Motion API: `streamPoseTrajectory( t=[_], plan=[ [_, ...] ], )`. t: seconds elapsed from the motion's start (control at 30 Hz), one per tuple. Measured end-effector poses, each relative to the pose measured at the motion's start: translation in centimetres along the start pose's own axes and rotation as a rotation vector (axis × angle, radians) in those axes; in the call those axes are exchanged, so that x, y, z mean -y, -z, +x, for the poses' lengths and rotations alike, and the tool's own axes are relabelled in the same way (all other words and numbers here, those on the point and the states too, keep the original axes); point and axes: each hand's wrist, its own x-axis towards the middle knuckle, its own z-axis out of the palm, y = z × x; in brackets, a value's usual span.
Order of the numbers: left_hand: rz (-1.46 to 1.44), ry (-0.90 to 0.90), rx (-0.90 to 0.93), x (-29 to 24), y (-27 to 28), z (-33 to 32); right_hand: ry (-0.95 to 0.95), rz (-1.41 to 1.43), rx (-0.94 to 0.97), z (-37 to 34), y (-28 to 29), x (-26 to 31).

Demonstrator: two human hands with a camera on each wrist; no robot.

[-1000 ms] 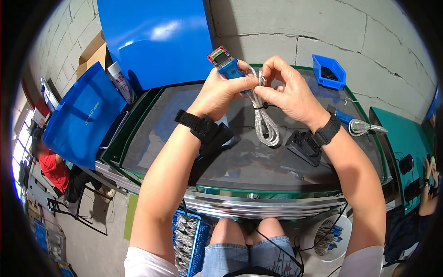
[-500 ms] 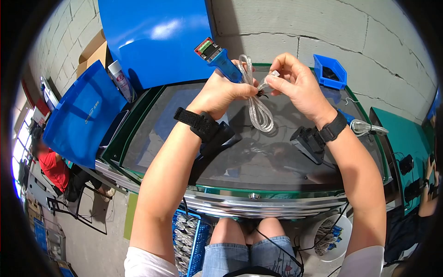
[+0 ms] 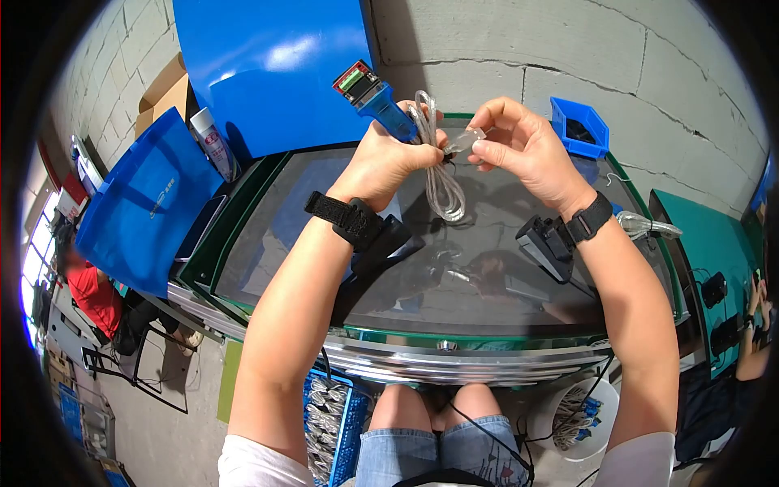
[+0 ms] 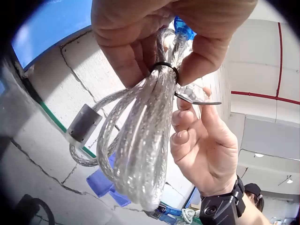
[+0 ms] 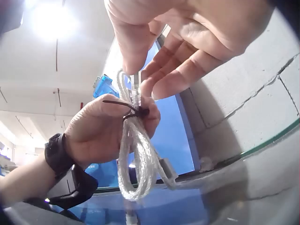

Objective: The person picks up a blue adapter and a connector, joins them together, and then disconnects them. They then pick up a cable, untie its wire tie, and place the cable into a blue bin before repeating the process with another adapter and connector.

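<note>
My left hand [image 3: 388, 166] grips a coiled, clear-silver cable [image 3: 445, 195] near its tie; the blue connector [image 3: 385, 111], with a green terminal on its end, points up and left. A black cable tie [image 4: 165, 65] binds the coil in the left wrist view, its tail sticking out, and a dark cylinder [image 4: 84, 124] sits on one loop. Thumb and fingers of my right hand [image 3: 531, 154] pinch a small clear plug end [image 3: 467, 140] just right of the coil. That plug [image 5: 136, 86] stands above the tie in the right wrist view.
A blue bin [image 3: 580, 128] stands at the back right of the dark tabletop [image 3: 479, 296]; another coiled cable [image 3: 645, 225] lies right of my wrist. Blue panels and a spray can [image 3: 214, 144] are at left. Below are a cable-filled blue basket [image 3: 350, 430] and a white bucket [image 3: 542, 422].
The blue connector and coil have moved up and left with my left hand. My right fingers have gone from the upper coil to the clear plug end, which now shows between the hands.
</note>
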Motion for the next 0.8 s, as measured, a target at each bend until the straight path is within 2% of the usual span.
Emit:
streamPoseTrajectory(
  t=[0.23, 0.3, 0.37, 0.5, 0.6, 0.63, 0.7, 0.8],
  plan=[
    [-0.001, 0.010, -0.007, 0.2, 0.0, 0.1, 0.069, -0.130, -0.001, 0.0, -1.1, 0.6],
    [0.014, 0.014, -0.005, 0.0, -0.2, 0.0, 0.116, -0.179, -0.066, -0.1, -1.4, 0.5],
    [0.051, 0.027, 0.100, -0.1, -0.3, -0.2, 0.141, -0.238, -0.079, -0.2, -1.7, 0.4],
    [0.080, 0.013, 0.107, -0.3, -0.5, -0.2, 0.212, -0.378, -0.123, -0.2, -1.7, 0.3],
    [0.120, 0.017, 0.099, -0.1, -0.1, 0.1, 0.223, -0.377, -0.124, -0.1, -1.5, 0.6],
    [0.090, 0.025, 0.121, -0.1, -0.2, 0.1, 0.222, -0.377, -0.124, -0.1, -1.4, 0.7],
    [0.061, 0.033, 0.143, -0.2, -0.1, 0.1, 0.107, -0.230, -0.113, -0.1, -1.3, 0.7],
    [0.120, 0.066, 0.158, -0.3, -0.1, 0.0, -0.003, -0.101, -0.110, 0.0, -1.1, 0.7]
  ],
)
